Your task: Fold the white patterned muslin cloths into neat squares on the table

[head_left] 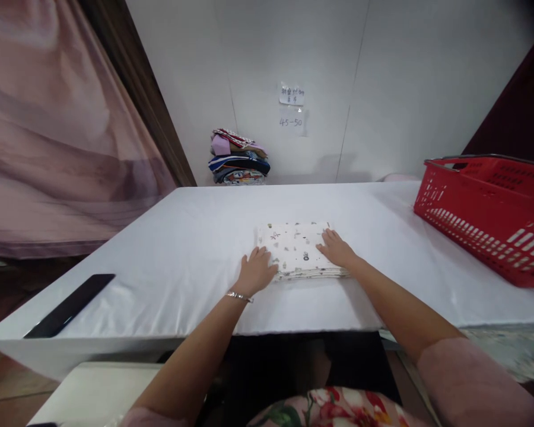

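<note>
A white cloth point(296, 246) with a small dark and green print lies folded in a flat, layered rectangle on the white-covered table point(182, 249). At its left edge rests my left hand point(257, 270), fingers spread and a bracelet on the wrist. My right hand point(336, 247) lies on the cloth's right side, its fingers stretched out over the top. Both palms face down, and neither hand is closed around the fabric. The layered fold faces me along the near side.
A red plastic basket point(485, 219) stands on the table at the right. A black flat object point(71, 305) lies near the left front corner. Behind the table's far edge, folded fabrics point(239, 157) are stacked against the wall. A pink curtain point(62, 130) hangs at the left.
</note>
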Tool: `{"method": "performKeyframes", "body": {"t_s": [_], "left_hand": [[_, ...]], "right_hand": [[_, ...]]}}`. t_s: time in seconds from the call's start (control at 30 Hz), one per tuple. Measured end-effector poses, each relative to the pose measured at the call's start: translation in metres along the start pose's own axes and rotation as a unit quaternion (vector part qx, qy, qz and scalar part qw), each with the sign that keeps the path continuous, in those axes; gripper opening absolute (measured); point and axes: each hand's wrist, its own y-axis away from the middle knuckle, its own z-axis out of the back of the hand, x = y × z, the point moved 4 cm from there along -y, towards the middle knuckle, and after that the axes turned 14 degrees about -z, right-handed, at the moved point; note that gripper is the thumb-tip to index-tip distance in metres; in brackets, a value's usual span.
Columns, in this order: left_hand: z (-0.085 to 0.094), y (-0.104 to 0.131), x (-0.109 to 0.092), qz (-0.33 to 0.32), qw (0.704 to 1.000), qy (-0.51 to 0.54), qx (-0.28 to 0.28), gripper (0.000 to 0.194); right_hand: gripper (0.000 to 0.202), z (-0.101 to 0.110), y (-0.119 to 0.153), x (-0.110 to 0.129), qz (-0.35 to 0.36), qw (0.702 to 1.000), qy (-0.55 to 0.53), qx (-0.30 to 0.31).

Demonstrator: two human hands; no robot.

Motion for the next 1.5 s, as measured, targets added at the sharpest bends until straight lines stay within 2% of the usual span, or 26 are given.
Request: {"method": "performKeyframes", "body": {"t_s": [0.1, 0.17, 0.23, 0.33, 0.43, 0.57, 0.63, 0.73, 0.83, 0.93, 1.03, 1.2, 1.3, 1.4, 1.5], "left_hand": [[0.014, -0.033, -0.003, -0.017, 0.999, -0.022, -0.041, 0.055], [0.015, -0.058, 0.002, -0.027, 0.997, -0.036, -0.067, 0.059], [0.007, -0.077, 0.016, 0.006, 0.997, -0.034, -0.066, 0.061], [-0.011, -0.09, 0.041, 0.069, 0.996, 0.008, -0.05, 0.064], [-0.022, -0.091, 0.051, 0.064, 0.995, 0.034, -0.068, 0.067], [-0.024, -0.089, 0.049, 0.047, 0.995, 0.046, -0.081, 0.068], [-0.023, -0.09, 0.047, 0.043, 0.995, 0.04, -0.085, 0.068], [-0.023, -0.09, 0.047, 0.039, 0.995, 0.036, -0.088, 0.069], [-0.025, -0.09, 0.048, 0.037, 0.995, 0.041, -0.089, 0.068], [-0.026, -0.09, 0.049, 0.031, 0.994, 0.042, -0.092, 0.068], [-0.027, -0.09, 0.049, 0.03, 0.994, 0.039, -0.096, 0.068], [-0.026, -0.089, 0.047, 0.036, 0.995, 0.033, -0.092, 0.067], [-0.026, -0.089, 0.046, 0.036, 0.995, 0.028, -0.091, 0.066], [-0.025, -0.088, 0.045, 0.034, 0.994, 0.023, -0.101, 0.065], [-0.025, -0.089, 0.045, 0.032, 0.994, 0.02, -0.103, 0.063]], "right_hand": [[0.065, -0.003, -0.002, -0.002, -0.001, 1.0, -0.01, -0.011], [0.065, -0.004, -0.002, -0.002, 0.009, 1.0, -0.012, -0.019], [0.064, -0.005, -0.002, -0.002, 0.018, 0.999, -0.013, -0.029], [0.063, -0.006, 0.0, -0.003, 0.028, 0.999, -0.014, -0.036], [0.063, -0.003, 0.003, -0.002, 0.029, 0.999, -0.005, -0.027], [0.061, 0.012, 0.003, 0.01, -0.008, 1.0, 0.027, 0.003], [0.064, 0.025, -0.002, 0.026, -0.015, 0.999, 0.036, -0.015], [0.068, 0.04, -0.016, 0.052, 0.038, 0.997, 0.03, -0.061], [0.067, 0.032, -0.034, 0.057, 0.042, 0.998, 0.035, -0.032], [0.067, 0.014, -0.047, 0.044, 0.007, 0.999, 0.048, -0.004], [0.069, 0.003, -0.051, 0.033, 0.011, 0.998, 0.054, -0.014], [0.067, 0.007, -0.053, 0.036, 0.003, 0.998, 0.066, 0.0], [0.069, 0.017, -0.055, 0.055, -0.002, 0.998, 0.059, -0.006], [0.071, 0.022, -0.053, 0.091, 0.07, 0.996, 0.026, -0.038], [0.072, 0.008, -0.049, 0.118, 0.135, 0.991, 0.004, -0.006]]}}
